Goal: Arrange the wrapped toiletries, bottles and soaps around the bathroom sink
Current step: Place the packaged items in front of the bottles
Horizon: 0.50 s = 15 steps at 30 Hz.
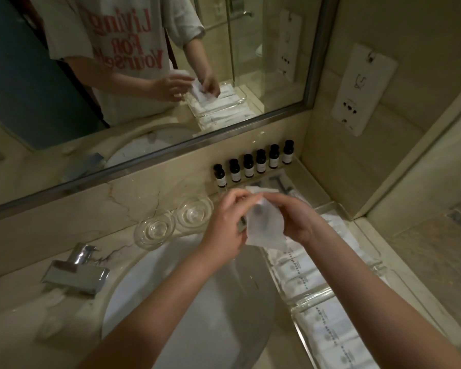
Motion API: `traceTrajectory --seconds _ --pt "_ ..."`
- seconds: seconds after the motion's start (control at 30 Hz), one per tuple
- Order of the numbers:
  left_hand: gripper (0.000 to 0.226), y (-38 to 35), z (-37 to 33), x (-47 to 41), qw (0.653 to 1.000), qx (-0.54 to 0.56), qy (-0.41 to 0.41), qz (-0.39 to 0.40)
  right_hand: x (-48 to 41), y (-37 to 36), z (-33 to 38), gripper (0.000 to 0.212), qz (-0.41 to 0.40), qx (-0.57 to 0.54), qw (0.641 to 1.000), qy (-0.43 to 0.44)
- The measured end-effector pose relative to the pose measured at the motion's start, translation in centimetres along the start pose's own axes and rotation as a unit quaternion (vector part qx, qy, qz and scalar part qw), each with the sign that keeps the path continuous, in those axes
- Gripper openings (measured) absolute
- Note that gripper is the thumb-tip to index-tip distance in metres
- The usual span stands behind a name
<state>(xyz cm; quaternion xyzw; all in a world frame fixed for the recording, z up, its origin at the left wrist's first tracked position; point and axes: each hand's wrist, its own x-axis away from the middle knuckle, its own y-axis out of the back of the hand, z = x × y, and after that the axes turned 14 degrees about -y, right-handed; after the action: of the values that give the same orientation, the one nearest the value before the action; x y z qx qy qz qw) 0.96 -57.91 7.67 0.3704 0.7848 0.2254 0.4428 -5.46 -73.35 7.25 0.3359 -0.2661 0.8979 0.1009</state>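
Holding white packet (264, 230) over sink (197, 315) edge, left hand (225, 219) and right hand (293, 219) both pinching it. Standing at marble counter (16, 315) under mirror (144, 75). Six dark bottles (261, 161) lining back wall, two glass dishes (155, 230) sitting beside them. Wrapped packets (328, 339) lying in glass tray (314, 296) at right, tap (75, 272) at left.

"What crowds the counter (117, 243)?"
"Bottles (253, 166) along the back edge, two dishes (155, 231) beside them, a tray (313, 298) down the right edge, the tap (75, 272) at left."
"Open room?"
"Over the basin (197, 315)."
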Motion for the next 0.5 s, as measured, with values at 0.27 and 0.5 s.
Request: traceTrajectory --seconds 0.27,0.5 --pt "0.034 0.1 -0.2 0.9 0.731 0.477 0.455 -0.175 1.4 -0.4 -1.8 0.011 -0.172 -0.142 0.958 0.183" --pt "0.008 -1.0 0.3 -1.8 0.750 0.399 0.464 -0.251 1.8 -0.7 -4.9 0.020 -0.173 -0.112 0.969 0.138"
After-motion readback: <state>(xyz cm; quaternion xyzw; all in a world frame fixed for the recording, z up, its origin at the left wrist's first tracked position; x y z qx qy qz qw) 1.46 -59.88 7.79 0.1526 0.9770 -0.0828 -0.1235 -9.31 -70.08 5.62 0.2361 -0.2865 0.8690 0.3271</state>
